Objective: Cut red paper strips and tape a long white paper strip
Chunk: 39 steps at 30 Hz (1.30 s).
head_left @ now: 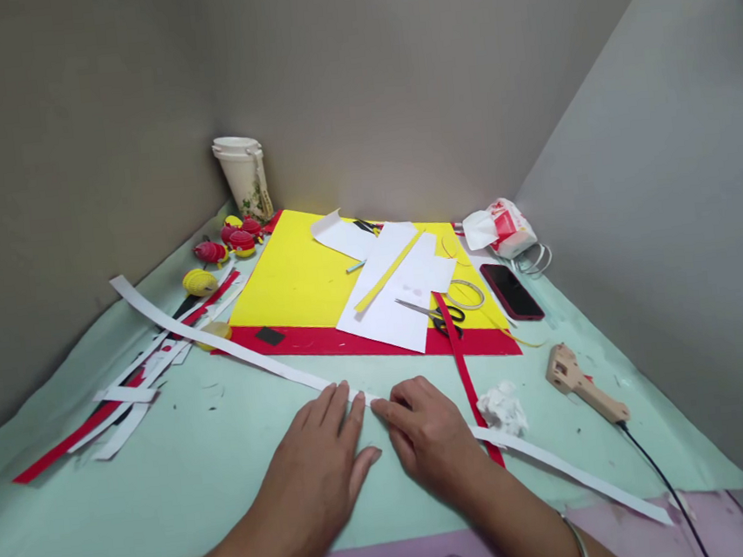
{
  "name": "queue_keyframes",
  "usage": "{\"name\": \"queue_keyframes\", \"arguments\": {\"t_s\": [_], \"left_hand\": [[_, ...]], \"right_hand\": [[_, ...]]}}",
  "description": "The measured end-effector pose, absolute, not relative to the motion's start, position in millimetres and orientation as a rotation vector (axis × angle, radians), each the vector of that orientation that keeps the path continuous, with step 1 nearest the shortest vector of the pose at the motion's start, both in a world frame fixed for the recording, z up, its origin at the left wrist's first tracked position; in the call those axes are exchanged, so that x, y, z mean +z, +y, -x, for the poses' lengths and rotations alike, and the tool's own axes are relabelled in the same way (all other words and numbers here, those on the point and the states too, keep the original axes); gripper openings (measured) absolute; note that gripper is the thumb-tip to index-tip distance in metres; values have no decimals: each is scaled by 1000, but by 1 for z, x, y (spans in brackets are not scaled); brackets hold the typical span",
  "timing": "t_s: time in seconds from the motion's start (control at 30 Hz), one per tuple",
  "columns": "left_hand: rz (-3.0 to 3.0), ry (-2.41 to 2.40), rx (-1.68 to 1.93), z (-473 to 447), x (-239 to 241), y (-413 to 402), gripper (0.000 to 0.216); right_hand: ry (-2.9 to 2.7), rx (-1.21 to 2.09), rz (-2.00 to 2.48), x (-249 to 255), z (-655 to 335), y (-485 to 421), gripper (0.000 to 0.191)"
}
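A long white paper strip [220, 339] runs diagonally across the pale green mat [169, 499], from the back left to the front right. My left hand [320, 467] lies flat with fingers together, its fingertips pressing on the strip near its middle. My right hand [429, 435] is curled beside it, thumb and forefinger pinching the strip at the same spot. A red paper strip [462, 366] passes under my right hand and crosses the white one.
A yellow sheet [293, 277] on a red sheet holds white paper and scissors [437, 312]. A glue gun [582, 385], crumpled tissue [502, 408], phone [512, 291], tissue pack [501, 226], paper cup [244, 177], red and yellow paper coils [233, 239] and loose strips [126, 398] lie around.
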<state>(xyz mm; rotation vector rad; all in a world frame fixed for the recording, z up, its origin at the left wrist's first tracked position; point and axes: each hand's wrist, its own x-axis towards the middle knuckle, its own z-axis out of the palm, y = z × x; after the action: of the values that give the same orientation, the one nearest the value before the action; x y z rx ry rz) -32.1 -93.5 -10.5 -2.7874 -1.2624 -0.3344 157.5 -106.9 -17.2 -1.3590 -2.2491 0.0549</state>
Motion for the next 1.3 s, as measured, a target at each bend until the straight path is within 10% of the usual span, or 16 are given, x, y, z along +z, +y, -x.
{"name": "queue_keyframes", "arguments": {"t_s": [1.3], "left_hand": [[2735,-1129,-325,33,-6,-97,42]], "right_hand": [[-2251,34,1341,-15,-157,-108,30]]}}
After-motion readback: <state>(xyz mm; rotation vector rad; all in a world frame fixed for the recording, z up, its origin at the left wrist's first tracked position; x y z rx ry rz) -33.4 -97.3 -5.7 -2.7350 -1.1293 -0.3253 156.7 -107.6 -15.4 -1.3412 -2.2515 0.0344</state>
